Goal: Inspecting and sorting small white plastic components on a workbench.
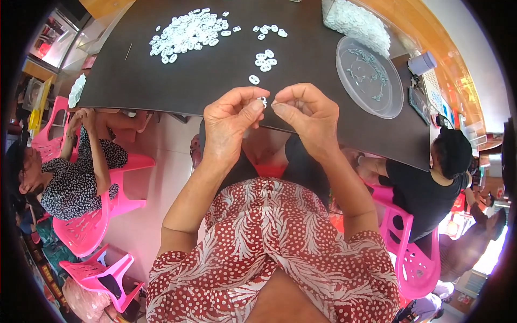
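Note:
Between the thumb and forefinger of my left hand [231, 121] is a small white plastic piece [263, 101] with holes, held above the table's near edge. My right hand [309, 116] is pinched just to the right of it, a small gap apart; whatever its fingertips hold is too small to make out. A single white two-holed oval piece [253, 79] lies on the table just beyond my hands. Farther off sit a small cluster of such pieces [265, 61] and a loose group [264, 32]. A big heap of them [188, 33] spreads at the far left.
At the right, a round clear plastic lid [392, 102] holds small grey metal bits. Behind it stands a clear container [355, 24] full of white pieces. A lidded cup [423, 63] and a phone [418, 105] are near the dark table's [124, 86] right edge. People sit on pink chairs at both sides.

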Motion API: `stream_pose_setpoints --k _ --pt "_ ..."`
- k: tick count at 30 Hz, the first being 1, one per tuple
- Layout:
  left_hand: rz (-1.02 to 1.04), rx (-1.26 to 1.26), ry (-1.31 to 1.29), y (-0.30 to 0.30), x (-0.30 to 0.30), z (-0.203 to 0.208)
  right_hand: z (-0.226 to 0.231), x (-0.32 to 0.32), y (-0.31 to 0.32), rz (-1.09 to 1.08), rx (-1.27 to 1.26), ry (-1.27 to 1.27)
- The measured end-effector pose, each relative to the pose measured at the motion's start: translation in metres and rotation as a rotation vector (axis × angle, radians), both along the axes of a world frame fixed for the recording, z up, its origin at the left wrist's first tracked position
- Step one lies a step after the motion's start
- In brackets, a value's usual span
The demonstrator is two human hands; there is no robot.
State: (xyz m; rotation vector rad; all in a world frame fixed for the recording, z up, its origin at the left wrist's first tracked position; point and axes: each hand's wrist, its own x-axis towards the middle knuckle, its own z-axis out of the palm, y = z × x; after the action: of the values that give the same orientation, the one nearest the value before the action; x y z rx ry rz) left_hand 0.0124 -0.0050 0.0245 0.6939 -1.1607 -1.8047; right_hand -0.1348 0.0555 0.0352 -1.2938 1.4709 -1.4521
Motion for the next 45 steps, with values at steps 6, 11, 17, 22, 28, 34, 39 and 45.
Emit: stream_pose_setpoints --k 6,11,17,22,28,34,39,45 --pt "0.078 -0.215 -0.141 0.004 0.000 -0.006 -0.008 0.006 -0.002 -0.067 -0.066 -0.045" --pt "0.100 -0.296 -0.199 0.007 0.001 -0.006 -0.013 0.008 -0.002 -0.071 -0.081 -0.003" --pt "0.131 -0.376 -0.227 0.009 0.001 -0.007 -0.014 0.010 -0.001 -0.074 -0.063 -0.021" --pt "0.194 -0.553 -0.265 0.011 0.000 -0.008 -0.015 0.009 0.001 -0.037 -0.037 -0.029" --pt "0.247 -0.661 -0.332 0.013 0.000 -0.012 -0.020 0.016 0.000 -0.039 -0.033 -0.084" --pt "0.254 -0.584 -0.327 0.015 0.002 -0.015 -0.025 0.020 -0.002 -0.032 -0.041 -0.118" --pt "0.214 -0.507 -0.302 0.011 0.006 -0.020 -0.023 0.018 -0.006 0.009 -0.015 -0.074" --pt "0.162 -0.321 -0.235 0.007 0.008 -0.020 -0.016 0.017 -0.013 0.034 0.031 -0.037"
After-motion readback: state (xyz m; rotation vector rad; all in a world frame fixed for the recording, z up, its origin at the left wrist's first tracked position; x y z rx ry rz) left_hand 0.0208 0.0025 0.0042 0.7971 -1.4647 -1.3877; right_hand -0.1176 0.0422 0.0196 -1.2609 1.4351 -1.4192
